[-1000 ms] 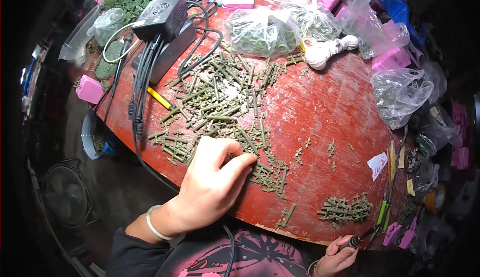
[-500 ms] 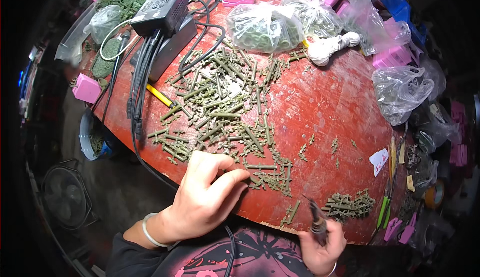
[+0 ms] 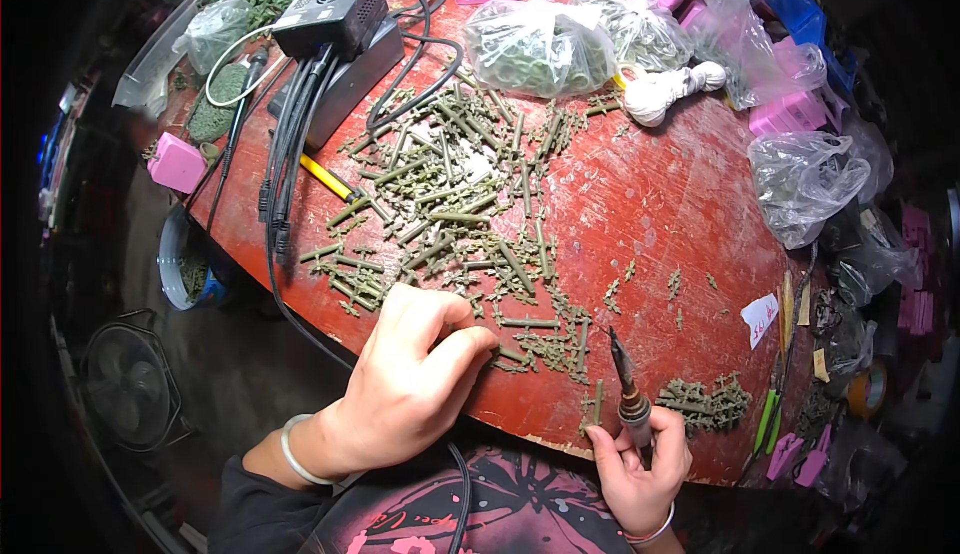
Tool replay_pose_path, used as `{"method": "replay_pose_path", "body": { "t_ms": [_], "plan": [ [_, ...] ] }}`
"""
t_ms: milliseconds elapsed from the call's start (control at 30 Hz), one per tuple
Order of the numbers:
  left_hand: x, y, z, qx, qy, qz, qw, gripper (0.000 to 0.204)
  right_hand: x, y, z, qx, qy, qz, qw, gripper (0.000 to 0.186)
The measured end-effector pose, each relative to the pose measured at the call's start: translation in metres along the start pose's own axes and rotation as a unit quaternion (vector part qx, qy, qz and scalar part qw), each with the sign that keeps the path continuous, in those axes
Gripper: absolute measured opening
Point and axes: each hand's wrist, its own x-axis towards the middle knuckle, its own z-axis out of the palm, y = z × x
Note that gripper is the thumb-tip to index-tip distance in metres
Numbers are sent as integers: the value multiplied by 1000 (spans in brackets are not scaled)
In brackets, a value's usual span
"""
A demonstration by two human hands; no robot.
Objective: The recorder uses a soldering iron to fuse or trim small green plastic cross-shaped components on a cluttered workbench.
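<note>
Right hand point(image 3: 648, 469) with fingers wrapped around a pointed tool point(image 3: 635, 412), dark tip point(image 3: 621, 359) beyond them, left hand point(image 3: 410, 384) with thumb and forefinger together, anything between them unclear, loose green pieces point(image 3: 461, 218) just beyond those fingertips, small green cluster point(image 3: 706, 404) just right of the right fingers

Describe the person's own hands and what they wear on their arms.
Both hands are bare, without gloves. The left hand has a smooth, pale, rounded bangle at its wrist, and a plain black sleeve covers that forearm below it. The right hand has a thin red and whitish bracelet; its sleeve is out of view.
</note>
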Motion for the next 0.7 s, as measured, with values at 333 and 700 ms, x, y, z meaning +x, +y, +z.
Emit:
{"method": "replay_pose_path", "body": {
  "t_ms": [333,700],
  "plan": [
    [10,-3,-10,16,-22,29,999,25,5,-5,0,6,-5,-33,999,42],
    [-17,-4,-10,-11,-34,23,999,29,5,-6,2,5,-12,-33,999,38]
  ]
}}
